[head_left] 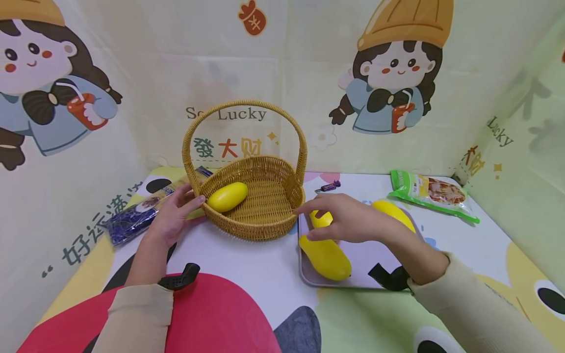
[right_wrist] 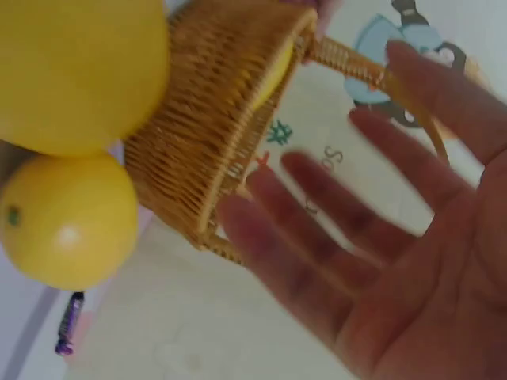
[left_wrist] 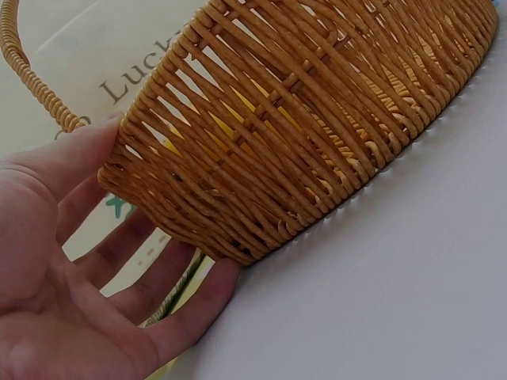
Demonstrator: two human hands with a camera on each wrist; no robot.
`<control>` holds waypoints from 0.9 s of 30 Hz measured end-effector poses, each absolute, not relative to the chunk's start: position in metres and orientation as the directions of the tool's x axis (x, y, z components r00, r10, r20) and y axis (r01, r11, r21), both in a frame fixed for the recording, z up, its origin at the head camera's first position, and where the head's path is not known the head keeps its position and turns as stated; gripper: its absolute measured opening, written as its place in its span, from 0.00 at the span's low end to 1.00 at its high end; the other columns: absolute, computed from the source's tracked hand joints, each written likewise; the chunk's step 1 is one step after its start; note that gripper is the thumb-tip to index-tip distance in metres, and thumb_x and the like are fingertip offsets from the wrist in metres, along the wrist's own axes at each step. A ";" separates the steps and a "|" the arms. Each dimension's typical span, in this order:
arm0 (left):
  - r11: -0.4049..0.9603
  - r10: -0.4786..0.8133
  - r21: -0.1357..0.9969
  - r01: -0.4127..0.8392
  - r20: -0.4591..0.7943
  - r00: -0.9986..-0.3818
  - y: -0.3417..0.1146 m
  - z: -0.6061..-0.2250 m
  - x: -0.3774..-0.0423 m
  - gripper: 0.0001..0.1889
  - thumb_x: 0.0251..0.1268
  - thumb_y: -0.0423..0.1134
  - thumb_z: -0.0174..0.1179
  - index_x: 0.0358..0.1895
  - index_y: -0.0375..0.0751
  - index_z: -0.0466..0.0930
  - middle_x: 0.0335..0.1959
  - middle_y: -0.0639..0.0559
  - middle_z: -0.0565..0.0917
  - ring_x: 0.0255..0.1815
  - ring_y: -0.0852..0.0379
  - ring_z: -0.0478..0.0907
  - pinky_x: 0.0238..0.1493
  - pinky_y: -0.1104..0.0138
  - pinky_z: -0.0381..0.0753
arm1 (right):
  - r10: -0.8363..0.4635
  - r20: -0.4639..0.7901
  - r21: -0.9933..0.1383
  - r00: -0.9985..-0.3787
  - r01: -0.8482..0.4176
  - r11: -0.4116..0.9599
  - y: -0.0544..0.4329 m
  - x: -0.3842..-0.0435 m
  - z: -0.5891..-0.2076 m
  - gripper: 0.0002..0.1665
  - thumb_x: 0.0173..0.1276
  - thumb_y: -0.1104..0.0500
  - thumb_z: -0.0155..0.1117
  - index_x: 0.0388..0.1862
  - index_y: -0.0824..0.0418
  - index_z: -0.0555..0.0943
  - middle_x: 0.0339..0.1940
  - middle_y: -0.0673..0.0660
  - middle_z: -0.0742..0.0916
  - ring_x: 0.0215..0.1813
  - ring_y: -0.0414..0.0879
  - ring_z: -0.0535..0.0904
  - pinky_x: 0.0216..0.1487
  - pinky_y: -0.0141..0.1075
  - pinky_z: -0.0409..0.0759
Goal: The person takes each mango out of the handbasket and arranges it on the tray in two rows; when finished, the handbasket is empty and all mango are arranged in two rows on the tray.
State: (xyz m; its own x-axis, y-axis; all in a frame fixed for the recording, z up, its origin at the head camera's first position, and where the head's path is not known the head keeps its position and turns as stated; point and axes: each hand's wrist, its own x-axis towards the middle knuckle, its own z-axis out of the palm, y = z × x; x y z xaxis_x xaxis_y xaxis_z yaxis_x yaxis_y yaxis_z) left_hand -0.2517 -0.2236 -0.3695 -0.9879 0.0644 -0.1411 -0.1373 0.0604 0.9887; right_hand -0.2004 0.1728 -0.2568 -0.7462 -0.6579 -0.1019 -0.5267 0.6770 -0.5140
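Note:
In the head view a wicker basket (head_left: 253, 230) with a tall arched handle holds a yellow oval fruit (head_left: 228, 197). My left hand (head_left: 171, 215) grips the basket's left side; the left wrist view shows its thumb at the rim and its fingers along the outer weave. My right hand (head_left: 342, 218) hovers over a lilac tray (head_left: 362, 264), fingers loosely bent and holding nothing, fingertips near the basket's right rim. Below it lies a long yellow papaya-like fruit (head_left: 326, 257). A round yellow fruit (right_wrist: 70, 222) is partly hidden behind this hand in the head view.
Another yellow fruit (head_left: 394, 214) lies at the tray's far right. A green-edged food packet (head_left: 441, 193) is at the back right, a purple-wrapped candy (head_left: 330, 186) behind the tray. A blue-and-clear long packet (head_left: 137, 218) lies left of the basket. A printed cloth backdrop (head_left: 309, 73) rises behind.

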 end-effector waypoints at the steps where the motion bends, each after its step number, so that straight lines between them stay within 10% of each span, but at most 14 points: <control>1: 0.060 0.064 0.989 -0.137 -0.141 -0.988 -0.223 -0.370 -0.252 0.40 0.79 0.48 0.58 0.85 0.60 0.45 0.86 0.45 0.50 0.81 0.39 0.59 0.71 0.48 0.75 | -0.681 -0.100 -0.526 -0.726 -0.542 0.656 0.172 -0.204 -0.254 0.29 0.68 0.52 0.73 0.69 0.48 0.81 0.59 0.50 0.85 0.59 0.50 0.79 0.55 0.43 0.87; 7: 0.054 0.068 0.990 -0.130 -0.134 -0.989 -0.222 -0.369 -0.254 0.40 0.79 0.47 0.58 0.85 0.60 0.45 0.86 0.45 0.50 0.81 0.40 0.58 0.71 0.46 0.74 | -0.756 -0.127 -0.585 -0.642 -0.567 0.580 0.162 -0.229 -0.239 0.31 0.69 0.55 0.72 0.71 0.49 0.79 0.67 0.49 0.83 0.63 0.50 0.78 0.59 0.41 0.87; 27: 0.040 0.054 0.989 -0.144 -0.146 -0.988 -0.222 -0.368 -0.251 0.39 0.79 0.47 0.58 0.85 0.60 0.47 0.86 0.46 0.49 0.80 0.41 0.59 0.70 0.50 0.76 | -0.702 -0.193 -0.575 -0.685 -0.501 0.647 0.104 -0.294 -0.215 0.29 0.69 0.51 0.73 0.69 0.42 0.80 0.65 0.50 0.83 0.67 0.48 0.76 0.65 0.47 0.82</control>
